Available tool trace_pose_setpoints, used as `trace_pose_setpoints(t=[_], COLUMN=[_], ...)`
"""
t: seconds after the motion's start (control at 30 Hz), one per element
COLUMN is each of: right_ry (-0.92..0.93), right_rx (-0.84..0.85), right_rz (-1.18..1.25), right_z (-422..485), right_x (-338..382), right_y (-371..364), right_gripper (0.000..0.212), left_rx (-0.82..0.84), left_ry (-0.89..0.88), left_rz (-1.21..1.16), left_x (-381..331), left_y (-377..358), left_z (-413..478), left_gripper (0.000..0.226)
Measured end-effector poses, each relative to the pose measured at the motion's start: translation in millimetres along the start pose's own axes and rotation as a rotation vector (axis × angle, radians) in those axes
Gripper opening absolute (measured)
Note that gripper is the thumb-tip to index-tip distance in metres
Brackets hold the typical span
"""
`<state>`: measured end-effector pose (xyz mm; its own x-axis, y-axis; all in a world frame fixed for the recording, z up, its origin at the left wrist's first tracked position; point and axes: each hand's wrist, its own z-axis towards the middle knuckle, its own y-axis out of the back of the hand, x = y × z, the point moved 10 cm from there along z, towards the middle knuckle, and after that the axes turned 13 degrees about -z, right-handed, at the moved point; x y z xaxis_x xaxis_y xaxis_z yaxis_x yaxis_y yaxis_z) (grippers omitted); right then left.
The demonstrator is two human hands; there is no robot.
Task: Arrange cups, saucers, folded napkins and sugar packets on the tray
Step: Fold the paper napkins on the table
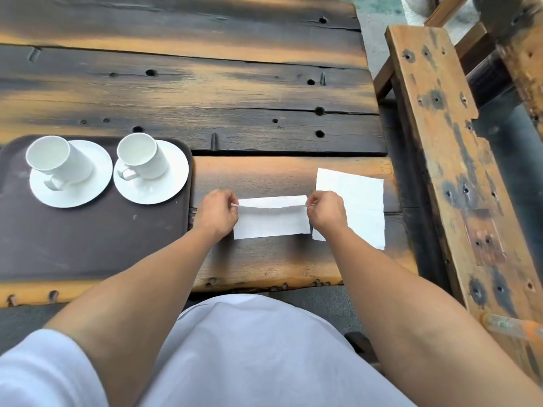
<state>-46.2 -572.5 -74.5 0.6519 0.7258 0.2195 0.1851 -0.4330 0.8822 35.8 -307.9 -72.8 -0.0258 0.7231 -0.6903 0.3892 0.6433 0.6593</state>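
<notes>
A dark brown tray (88, 239) lies at the left of the wooden table. On it stand two white saucers, the left saucer (97, 186) and the right saucer (173, 177), each bearing a white cup: the left cup (55, 160) and the right cup (141, 157). To the right of the tray lies a white napkin (271, 223), half folded. My left hand (217, 212) pinches its left upper corner and my right hand (326, 211) pinches its right upper corner, lifting the folded edge. A second, unfolded napkin (358, 201) lies flat just to the right, partly under my right hand.
The wooden table (235, 92) stretches away beyond the tray and napkins. A worn wooden bench (440, 142) runs along the right side, across a gap from the table's edge. My white-clothed lap fills the bottom.
</notes>
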Motion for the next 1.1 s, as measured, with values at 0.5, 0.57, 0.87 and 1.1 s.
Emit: trace_pose_setpoints(t=[0.5, 0.57, 0.87, 1.1], right_ry=[-0.036, -0.035, -0.019, -0.045], right_rx=[0.116, 0.127, 0.174, 0.185], right_rz=[0.025, 0.024, 0.016, 0.025], right_z=[-13, -14, -14, -15], right_x=[-18, -20, -28, -39], right_y=[-40, -44, -62, -69], right_gripper=[0.028, 0.030, 0.029, 0.027], left_rx=[0.086, 0.087, 0.128, 0.162], left_ry=[0.074, 0.080, 0.131, 0.164], left_rz=[0.032, 0.041, 0.079, 0.117], left_x=[27, 29, 46, 50], left_y=[-29, -33, -51, -57], left_z=[-15, -16, -19, -16], left_gripper=[0.014, 0.016, 0.019, 0.019])
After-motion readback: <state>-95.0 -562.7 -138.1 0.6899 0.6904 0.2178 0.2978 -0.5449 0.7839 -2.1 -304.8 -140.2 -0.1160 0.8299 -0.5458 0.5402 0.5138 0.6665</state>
